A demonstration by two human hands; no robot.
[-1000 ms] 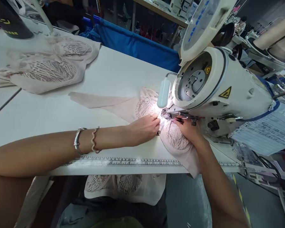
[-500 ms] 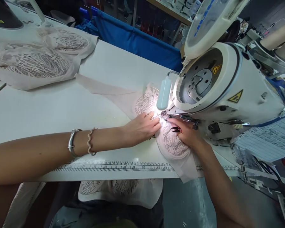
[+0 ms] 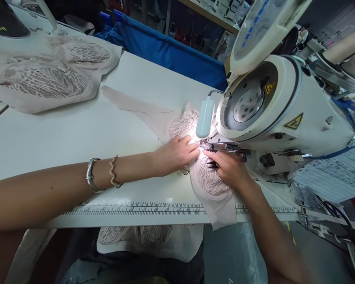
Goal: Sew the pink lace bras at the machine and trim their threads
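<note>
A pale pink lace bra piece [image 3: 214, 182] lies under the needle area of a white sewing machine [image 3: 310, 102]. One lace cup is on the far side of the needle, the other on the near side, and its sheer lower end hangs over the table edge. My left hand [image 3: 176, 156] grips the fabric just left of the presser foot [image 3: 204, 145]; its fingertips are partly lost in the lamp's glare. My right hand [image 3: 232, 169] has its index finger stretched towards the foot, while dark-nailed fingers curl on the near cup, holding the cloth.
More lace pieces [image 3: 50, 79] are piled at the table's far left. Another lace piece [image 3: 154, 242] rests on my lap. A lamp [image 3: 205, 118] hangs beside the machine head. A printed ruler [image 3: 165, 208] runs along the front edge; blue cloth [image 3: 171, 47] hangs behind.
Both hands stay at the needle; my right hand has shifted slightly left. The near cup and hanging end have swung left, and the far strip has slid right. The machine's inner wheel has turned.
</note>
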